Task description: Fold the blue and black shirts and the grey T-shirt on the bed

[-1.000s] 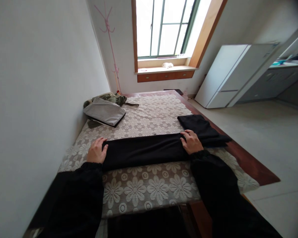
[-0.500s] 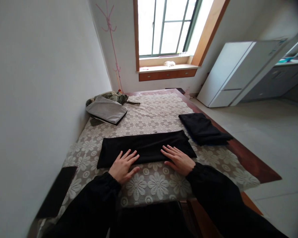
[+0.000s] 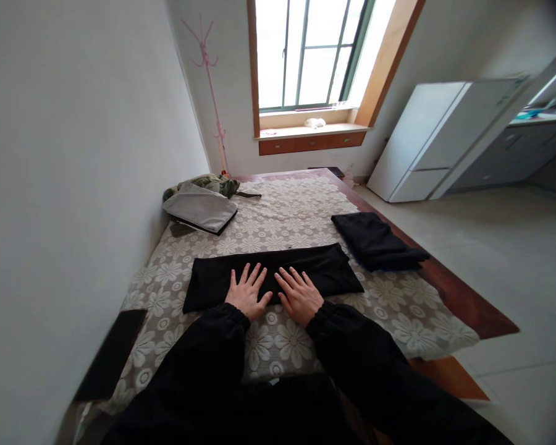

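Observation:
A black folded garment (image 3: 327, 272) lies as a long flat strip across the near part of the table. My left hand (image 3: 248, 293) rests flat on its middle, fingers spread. Close beside it, my right hand (image 3: 300, 295) also lies on the cloth with its fingers apart. Neither hand grips anything. What kind of garment it is cannot be made out. Farther right, a second folded black cloth (image 3: 375, 241) sits near the table's edge, apart from both hands.
A floral lace tablecloth (image 3: 287, 210) covers the table. Grey and olive clothes (image 3: 204, 207) lie at the far left by the wall. A dark flat panel (image 3: 111, 355) stands at the near left. Beyond are a pink coat stand (image 3: 213, 93) and a white fridge (image 3: 426, 136).
Both hands have slid inward over the black garment, the right one moving left and the left one slightly right and forward. The garment stays in nearly the same place.

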The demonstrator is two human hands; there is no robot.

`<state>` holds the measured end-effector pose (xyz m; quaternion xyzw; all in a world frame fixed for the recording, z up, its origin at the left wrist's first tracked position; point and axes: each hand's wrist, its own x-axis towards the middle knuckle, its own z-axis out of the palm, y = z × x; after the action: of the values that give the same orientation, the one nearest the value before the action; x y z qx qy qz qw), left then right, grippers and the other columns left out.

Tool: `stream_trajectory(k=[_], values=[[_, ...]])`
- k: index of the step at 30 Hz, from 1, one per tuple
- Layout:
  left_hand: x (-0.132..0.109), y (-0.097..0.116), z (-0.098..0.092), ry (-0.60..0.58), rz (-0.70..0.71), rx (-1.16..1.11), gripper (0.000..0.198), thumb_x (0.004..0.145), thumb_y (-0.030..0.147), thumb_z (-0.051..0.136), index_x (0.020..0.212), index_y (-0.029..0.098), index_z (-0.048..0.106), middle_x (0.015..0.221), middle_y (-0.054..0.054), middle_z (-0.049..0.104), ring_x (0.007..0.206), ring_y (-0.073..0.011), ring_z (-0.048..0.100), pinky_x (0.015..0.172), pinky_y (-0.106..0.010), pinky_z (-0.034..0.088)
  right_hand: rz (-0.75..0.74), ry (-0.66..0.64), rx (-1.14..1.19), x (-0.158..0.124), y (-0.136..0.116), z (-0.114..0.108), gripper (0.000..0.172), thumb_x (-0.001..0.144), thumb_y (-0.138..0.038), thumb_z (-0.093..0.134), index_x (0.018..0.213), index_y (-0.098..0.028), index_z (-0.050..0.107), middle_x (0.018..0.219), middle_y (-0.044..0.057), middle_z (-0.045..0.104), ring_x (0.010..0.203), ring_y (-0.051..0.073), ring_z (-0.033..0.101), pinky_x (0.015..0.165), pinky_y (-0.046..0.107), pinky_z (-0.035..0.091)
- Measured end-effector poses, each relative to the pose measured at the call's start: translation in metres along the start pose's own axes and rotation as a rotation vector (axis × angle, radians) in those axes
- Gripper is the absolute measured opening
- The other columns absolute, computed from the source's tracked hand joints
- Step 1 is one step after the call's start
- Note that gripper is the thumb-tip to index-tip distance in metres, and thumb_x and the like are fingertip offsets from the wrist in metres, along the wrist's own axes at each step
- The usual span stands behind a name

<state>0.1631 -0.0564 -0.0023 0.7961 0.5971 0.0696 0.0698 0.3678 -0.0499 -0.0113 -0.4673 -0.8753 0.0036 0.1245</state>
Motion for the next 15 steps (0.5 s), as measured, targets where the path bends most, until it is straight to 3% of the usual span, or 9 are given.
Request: stream_trajectory(k=[9,13,15], values=[[-0.002,-0.004,-0.008,-0.046,-0.068,0.001,0.079,0.093,0.067,0.043,0.163,0.036,0.021,0.171,-0.001,0.019,0.158,-0.0379,0.004,0.12,-0.075,-0.002,0.061,-0.088,-0.095,-0.011,0.012,-0.023,0.045,0.101,-0.038,0.051,0.139,-0.018,0.063,0.148,0.012,0.057,0.132,0.035,0.055,0.103,0.044,0.05],[0.002,-0.005,-0.011,-0.069,-0.106,0.007,0.096,0.085,0.082,0.041,0.163,0.032,0.02,0.171,-0.005,0.016,0.157,-0.0434,0.001,0.117,-0.079,0.0,0.104,-0.168,-0.084,-0.002,0.012,-0.041,0.033,0.102,-0.039,0.049,0.112,-0.02,0.074,0.117,0.013,0.074,0.102,0.028,0.07,0.086,0.036,0.055],[0.005,-0.005,-0.011,-0.058,-0.11,0.012,0.1,0.081,0.085,0.043,0.163,0.031,0.021,0.171,-0.006,0.015,0.156,-0.0444,0.0,0.117,-0.079,0.0,0.031,-0.138,-0.021,0.007,0.007,-0.043,0.032,0.103,-0.036,0.047,0.114,-0.021,0.073,0.115,0.012,0.074,0.104,0.025,0.07,0.09,0.034,0.053]])
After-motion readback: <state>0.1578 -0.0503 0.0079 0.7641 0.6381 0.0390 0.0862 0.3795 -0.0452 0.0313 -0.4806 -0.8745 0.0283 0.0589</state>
